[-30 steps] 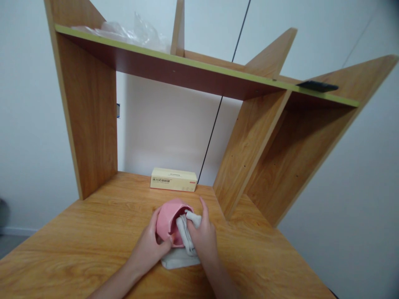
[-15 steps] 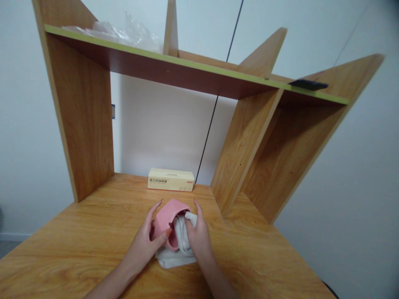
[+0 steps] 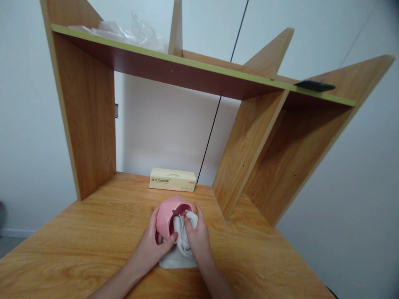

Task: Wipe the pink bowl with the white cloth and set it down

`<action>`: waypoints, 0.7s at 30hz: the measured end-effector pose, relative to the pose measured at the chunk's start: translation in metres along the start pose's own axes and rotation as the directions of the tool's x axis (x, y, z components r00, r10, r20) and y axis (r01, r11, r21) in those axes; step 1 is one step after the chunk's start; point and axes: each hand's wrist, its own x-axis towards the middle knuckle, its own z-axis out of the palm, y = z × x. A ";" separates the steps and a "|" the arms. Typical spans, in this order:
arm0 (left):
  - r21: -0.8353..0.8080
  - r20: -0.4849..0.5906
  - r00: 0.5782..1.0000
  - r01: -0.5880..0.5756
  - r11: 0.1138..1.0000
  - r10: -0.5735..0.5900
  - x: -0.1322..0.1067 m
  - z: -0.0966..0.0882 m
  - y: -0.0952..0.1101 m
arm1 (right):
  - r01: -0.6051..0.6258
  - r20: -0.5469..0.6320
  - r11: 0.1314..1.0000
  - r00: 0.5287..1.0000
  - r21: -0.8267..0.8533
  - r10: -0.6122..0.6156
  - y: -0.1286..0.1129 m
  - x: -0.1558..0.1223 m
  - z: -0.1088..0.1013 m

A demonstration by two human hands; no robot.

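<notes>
Holds a pink bowl (image 3: 167,212) in the left hand (image 3: 149,249), with fingers curled round the outer wall and the thumb laid across the near rim: a closed grip on the bowl. Has the bowl tipped on its side, mouth turned toward the right hand (image 3: 196,241), low over the middle of the wooden surface (image 3: 77,236); cannot tell whether its lower edge touches the wood. Presses a pale cloth (image 3: 177,255) into the mouth of the bowl with the right hand, fingers bunched and closed on the fabric, fingertips just inside the rim. Lets the rest of the cloth hang out of the bowl and lie flat on the surface beneath both hands, touching the wood. Shows reddish nails on the left thumb and on the right fingertips. Faces, behind the bowl and apart from it, a long cream box (image 3: 172,179) with dark print on its front, lying flat at the back edge of the surface, close to the white wall (image 3: 162,133). Looks past it at a thin black cable (image 3: 218,112) slanting down the wall toward the right end of the box. Sits under a green-edged shelf (image 3: 187,62) borne by a wooden upright (image 3: 90,116) at left and slanted panels at right. Catches crumpled clear plastic (image 3: 124,31) on the shelf's left part and a flat dark object (image 3: 314,86) at its right end, too small to identify.
</notes>
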 end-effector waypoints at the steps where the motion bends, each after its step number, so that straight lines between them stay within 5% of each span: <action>1: 0.004 -0.001 1.000 0.001 1.000 -0.001 0.000 0.000 0.001 | 0.008 -0.007 1.000 1.000 -0.012 -0.008 -0.001 0.000 0.000; 8: 0.018 -0.010 1.000 -0.011 1.000 0.011 0.002 -0.002 -0.001 | 0.025 0.013 0.989 1.000 -0.148 -0.023 -0.013 0.001 -0.010; 15: 0.210 -0.010 1.000 -0.012 0.978 0.014 0.003 -0.008 -0.002 | 0.050 0.013 0.924 0.999 -0.378 -0.049 -0.018 0.002 -0.018; 21: 0.318 0.010 0.997 -0.081 0.945 0.083 0.000 -0.012 0.005 | 0.071 0.056 0.947 0.997 -0.314 -0.057 -0.012 0.003 -0.017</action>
